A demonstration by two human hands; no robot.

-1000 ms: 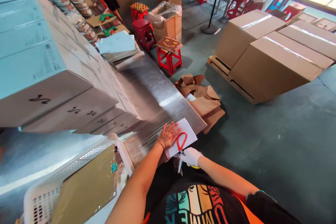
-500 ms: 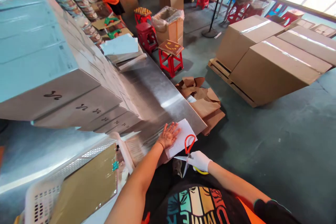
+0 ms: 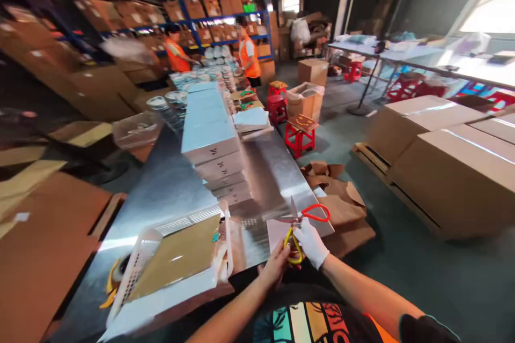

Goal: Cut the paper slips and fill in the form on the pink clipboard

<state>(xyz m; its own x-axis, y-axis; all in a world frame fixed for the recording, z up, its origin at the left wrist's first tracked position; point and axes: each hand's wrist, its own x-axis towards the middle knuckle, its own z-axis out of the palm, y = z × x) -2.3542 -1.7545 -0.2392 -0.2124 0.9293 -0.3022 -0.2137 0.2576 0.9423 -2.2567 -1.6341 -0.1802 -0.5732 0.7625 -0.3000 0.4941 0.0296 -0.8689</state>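
Observation:
My right hand (image 3: 310, 243), in a white glove, grips red-handled scissors (image 3: 308, 215) whose blades point left over a white paper sheet (image 3: 277, 230) at the near corner of the steel table (image 3: 169, 193). My bare left hand (image 3: 277, 265) is curled beside the right one, its fingers at a yellow loop (image 3: 293, 246) just below the scissors. What the left fingers pinch is unclear. A white perforated basket (image 3: 137, 268) holding a brown sheet sits to the left of my hands.
A stack of pale blue boxes (image 3: 209, 128) runs down the table. Crumpled brown paper (image 3: 338, 203) lies on the floor to the right, with red stools (image 3: 298, 139) and large cartons (image 3: 450, 166) beyond. Two people in orange vests (image 3: 249, 56) stand by far shelves.
My head has lifted, showing the whole room. My left hand came off the flat paper and now curls beside the right hand. The scissors turned and rose over the sheet.

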